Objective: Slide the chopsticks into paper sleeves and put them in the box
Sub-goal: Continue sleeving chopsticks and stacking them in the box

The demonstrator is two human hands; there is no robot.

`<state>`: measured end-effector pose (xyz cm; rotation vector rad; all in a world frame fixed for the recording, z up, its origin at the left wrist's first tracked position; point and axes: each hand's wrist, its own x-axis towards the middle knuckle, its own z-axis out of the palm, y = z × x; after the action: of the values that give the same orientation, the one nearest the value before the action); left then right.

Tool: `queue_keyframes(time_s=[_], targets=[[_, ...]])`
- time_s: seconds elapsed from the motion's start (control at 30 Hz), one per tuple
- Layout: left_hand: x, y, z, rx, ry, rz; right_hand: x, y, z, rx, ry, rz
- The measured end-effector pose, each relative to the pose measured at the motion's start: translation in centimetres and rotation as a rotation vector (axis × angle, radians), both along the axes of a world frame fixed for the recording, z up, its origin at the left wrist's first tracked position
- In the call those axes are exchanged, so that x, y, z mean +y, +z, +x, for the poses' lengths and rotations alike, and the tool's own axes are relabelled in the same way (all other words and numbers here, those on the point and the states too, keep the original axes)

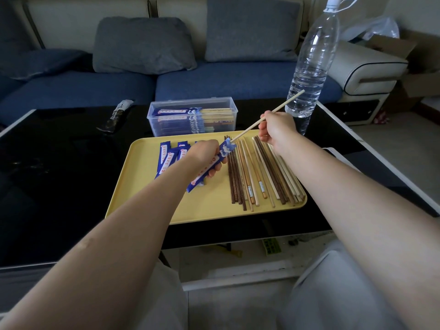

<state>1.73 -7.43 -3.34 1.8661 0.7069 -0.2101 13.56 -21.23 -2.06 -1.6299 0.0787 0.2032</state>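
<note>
Chopstick (269, 115) tip at sleeve (209, 164) mouth | my right hand (277, 127) pinches it, left hand (204, 152) grips sleeve | next I push straight in, then box (192, 116).

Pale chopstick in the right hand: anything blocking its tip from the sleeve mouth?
Nothing visible: the pale wooden chopstick in the right hand already has its tip at the blue paper sleeve's open mouth, held by the left hand.
</note>
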Motion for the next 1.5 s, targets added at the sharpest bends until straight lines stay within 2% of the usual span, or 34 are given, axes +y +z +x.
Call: queue_keyframes(time_s=[0.2,0.4,0.6,0.8,1.07,1.13,1.2,1.33,1.5], targets=[[-0.4,0.0,0.0,-0.019,-0.011,0.019,0.3,-0.2,-1.5,-0.011,0.225,-0.137],[-0.5,-0.4,0.0,-0.098,-0.002,0.054,1.1,-1.0,-2.1,0.09,0.522,-0.036],[-0.4,-0.2,-0.2,-0.028,-0.015,0.085,1.8,-1.8,-1.8,0.016,0.514,-0.239],[-0.3,0.0,-0.7,0.028,-0.046,0.083,1.3,-1.7,-1.4,0.097,0.278,-0.159],[-0.2,-0.3,-0.1,-0.023,0.001,0.036,1.4,-1.5,-2.2,0.147,0.472,-0.254],[-0.2,-0.6,0.0,-0.06,0.036,0.025,1.7,-1.6,-2.2,0.057,0.464,-0.412],[-0.1,-0.8,0.1,-0.076,0.063,-0.002,1.7,-1.8,-2.1,-0.066,0.475,-0.653],[0.3,-1.1,0.1,-0.062,0.068,-0.026,1.5,-1.8,-2.3,-0.155,0.639,-1.02],[0.5,-1.7,0.3,-0.037,0.053,0.087,1.9,-1.6,-3.2,-0.183,0.718,-1.213]])
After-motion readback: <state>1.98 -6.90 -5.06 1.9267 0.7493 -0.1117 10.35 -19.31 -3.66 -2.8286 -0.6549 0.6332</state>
